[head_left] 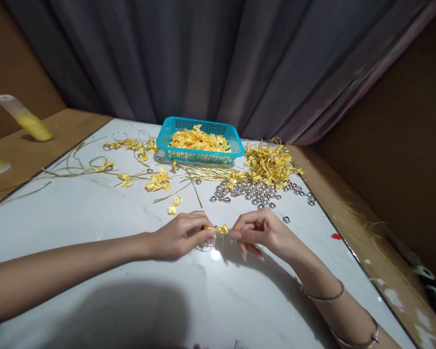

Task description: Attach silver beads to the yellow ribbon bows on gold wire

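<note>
Between the thumb and fingers of my left hand (pixel 187 233) is a small yellow ribbon bow (pixel 221 229), with a thin cord loop hanging under it. Just to its right, my right hand (pixel 257 231) has thumb and index finger pressed together, the other fingers curled; whatever they pinch is too small to make out. Beyond my hands lie two loose yellow bows (pixel 175 205) and a small heap of bows (pixel 158 180). Many silver rings or beads (pixel 257 193) are scattered past my right hand.
A blue basket (pixel 200 156) full of yellow bows stands at the back. Right of it is a pile of bows on cords (pixel 271 162). Gold cords (pixel 210 173) lie in front. Yellow-wound spools (pixel 32 125) stand at far left. A red scrap (pixel 336 236) lies near the right edge.
</note>
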The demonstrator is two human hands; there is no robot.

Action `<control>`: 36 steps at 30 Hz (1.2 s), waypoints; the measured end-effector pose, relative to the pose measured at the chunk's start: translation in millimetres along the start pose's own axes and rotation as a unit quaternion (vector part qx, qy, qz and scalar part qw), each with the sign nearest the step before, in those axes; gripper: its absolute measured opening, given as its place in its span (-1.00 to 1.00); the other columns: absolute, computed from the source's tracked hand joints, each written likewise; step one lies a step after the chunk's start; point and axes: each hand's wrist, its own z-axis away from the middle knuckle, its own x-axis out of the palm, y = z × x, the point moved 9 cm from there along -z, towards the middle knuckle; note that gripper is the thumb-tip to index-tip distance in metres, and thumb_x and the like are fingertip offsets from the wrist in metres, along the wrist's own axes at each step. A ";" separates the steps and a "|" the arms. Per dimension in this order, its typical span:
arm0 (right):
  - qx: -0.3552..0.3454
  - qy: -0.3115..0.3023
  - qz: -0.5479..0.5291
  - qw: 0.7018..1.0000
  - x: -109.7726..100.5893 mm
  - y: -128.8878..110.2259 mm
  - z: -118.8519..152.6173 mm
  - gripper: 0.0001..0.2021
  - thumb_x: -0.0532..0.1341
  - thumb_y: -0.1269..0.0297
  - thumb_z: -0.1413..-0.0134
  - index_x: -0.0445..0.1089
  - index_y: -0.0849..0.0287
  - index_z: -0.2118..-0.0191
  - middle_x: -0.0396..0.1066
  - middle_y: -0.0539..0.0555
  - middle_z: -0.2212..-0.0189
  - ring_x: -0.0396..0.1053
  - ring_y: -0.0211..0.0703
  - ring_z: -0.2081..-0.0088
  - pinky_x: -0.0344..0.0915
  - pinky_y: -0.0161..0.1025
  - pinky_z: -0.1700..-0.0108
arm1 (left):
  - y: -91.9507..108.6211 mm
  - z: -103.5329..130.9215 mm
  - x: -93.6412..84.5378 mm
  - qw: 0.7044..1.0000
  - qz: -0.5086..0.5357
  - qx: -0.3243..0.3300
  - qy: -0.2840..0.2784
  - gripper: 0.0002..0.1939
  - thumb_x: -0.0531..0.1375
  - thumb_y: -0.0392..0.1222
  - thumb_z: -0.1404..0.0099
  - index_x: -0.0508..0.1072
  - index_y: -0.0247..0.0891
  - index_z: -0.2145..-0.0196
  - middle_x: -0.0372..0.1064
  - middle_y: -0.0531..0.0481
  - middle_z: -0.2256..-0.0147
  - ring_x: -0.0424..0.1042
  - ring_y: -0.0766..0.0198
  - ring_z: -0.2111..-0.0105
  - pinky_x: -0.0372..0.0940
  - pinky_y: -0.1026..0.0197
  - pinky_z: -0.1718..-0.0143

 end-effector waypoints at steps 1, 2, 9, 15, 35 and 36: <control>0.000 -0.003 -0.004 1.000 0.6 0.5 -0.7 -0.88 0.25 0.34 0.10 0.40 0.29 0.53 0.39 0.00 0.72 0.12 -0.44 0.77 0.05 -0.44 0.70 | 0.2 -0.3 0.6 1.000 0.000 0.001 -0.003 -0.77 0.00 -0.25 -0.34 0.38 -0.32 0.42 0.32 -0.02 0.47 0.31 0.32 0.41 0.22 0.26 0.35; 0.002 -0.005 -0.008 1.000 1.2 1.2 -1.5 -0.88 0.25 0.35 0.10 0.40 0.29 0.53 0.38 0.00 0.72 0.12 -0.44 0.77 0.05 -0.45 0.71 | 0.6 -0.6 1.1 1.000 0.001 0.003 -0.007 -0.77 0.00 -0.26 -0.34 0.38 -0.32 0.43 0.32 -0.01 0.47 0.31 0.32 0.41 0.22 0.26 0.34; 0.029 -0.057 -0.033 0.997 0.4 6.7 -2.1 -0.87 0.24 0.38 0.08 0.40 0.30 0.56 0.37 0.00 0.75 0.09 -0.46 0.80 0.00 -0.45 0.73 | 0.2 -1.7 6.8 0.999 0.036 -0.002 -0.039 -0.76 0.01 -0.24 -0.33 0.39 -0.32 0.43 0.31 -0.02 0.48 0.30 0.32 0.41 0.22 0.26 0.34; -0.007 -0.027 0.097 0.995 -20.2 -9.1 8.3 -0.82 0.24 0.27 -0.02 0.43 0.26 0.49 0.42 0.05 0.58 0.29 -0.34 0.58 0.21 -0.38 0.53 | -27.1 -1.7 3.5 0.972 0.190 -0.137 0.003 -0.74 0.03 -0.14 -0.31 0.38 -0.34 0.43 0.36 -0.01 0.48 0.34 0.34 0.43 0.22 0.27 0.36; -0.029 0.014 0.059 0.998 26.2 4.9 -7.9 -0.78 0.15 0.23 -0.10 0.35 0.26 0.47 0.26 -0.01 0.60 0.12 -0.35 0.58 0.04 -0.33 0.49 | -24.7 2.3 -5.3 0.988 0.085 -0.114 0.067 -0.72 0.02 -0.12 -0.32 0.39 -0.32 0.43 0.33 0.02 0.46 0.32 0.34 0.43 0.19 0.29 0.40; -0.030 0.008 0.055 0.998 27.5 5.6 -8.1 -0.78 0.15 0.23 -0.10 0.34 0.26 0.48 0.26 0.00 0.59 0.10 -0.36 0.59 0.02 -0.34 0.51 | -22.3 1.9 -5.1 0.990 0.072 -0.104 0.063 -0.72 0.01 -0.14 -0.33 0.40 -0.32 0.43 0.32 0.02 0.45 0.32 0.34 0.44 0.19 0.29 0.41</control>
